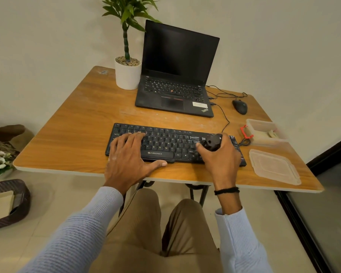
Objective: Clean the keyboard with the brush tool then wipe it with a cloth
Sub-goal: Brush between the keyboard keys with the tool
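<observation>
A black keyboard (165,142) lies across the near middle of the wooden table (77,134). My left hand (129,160) rests flat on its left end, fingers spread over the keys, thumb along the front edge. My right hand (220,156) is closed around a black brush tool (213,141) above the keyboard's right end. The tool's bristles are hidden by my hand. A pale cloth (272,133) seems to lie in the clear container at the right.
An open black laptop (177,75) stands behind the keyboard, a potted plant (128,71) to its left. A wired mouse (240,107) sits at the back right. A clear plastic container (264,125) with a red clip (245,132) and its separate lid (274,166) lie at the right.
</observation>
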